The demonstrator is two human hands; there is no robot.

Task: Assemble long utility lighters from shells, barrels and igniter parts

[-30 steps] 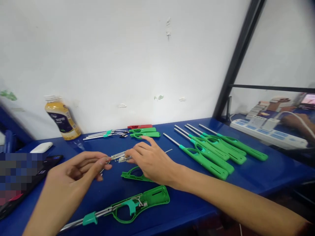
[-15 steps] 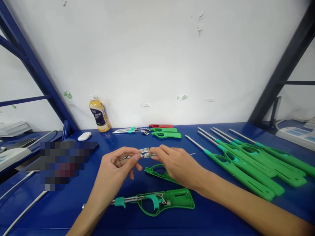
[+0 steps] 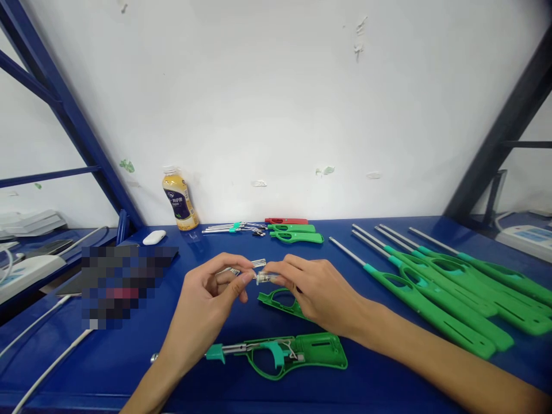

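Pinched a small, clear-bodied part (image 3: 264, 278) in the right hand (image 3: 323, 293), with thumb and fingers set narrowly about it, above the smooth blue worktop (image 3: 379, 382). Held thumb and forefinger together on the left hand (image 3: 209, 290), right at the part's left end, with the other fingers loosely curled; could not tell what that pinch held. Had shiny metal pieces (image 3: 259, 263) just beyond the fingertips, and a green plastic half-shell (image 3: 276, 306) with a looped opening partly behind the right hand. Saw, nearer than both hands, a hollow, uncovered lighter (image 3: 332, 357) with a curved turquoise trigger (image 3: 279, 355). Saw slim-tubed green lighters (image 3: 431, 309) right of the right hand, and, beyond both, thin metal rods (image 3: 219, 229) and a glossy yellow bottle (image 3: 180, 201).
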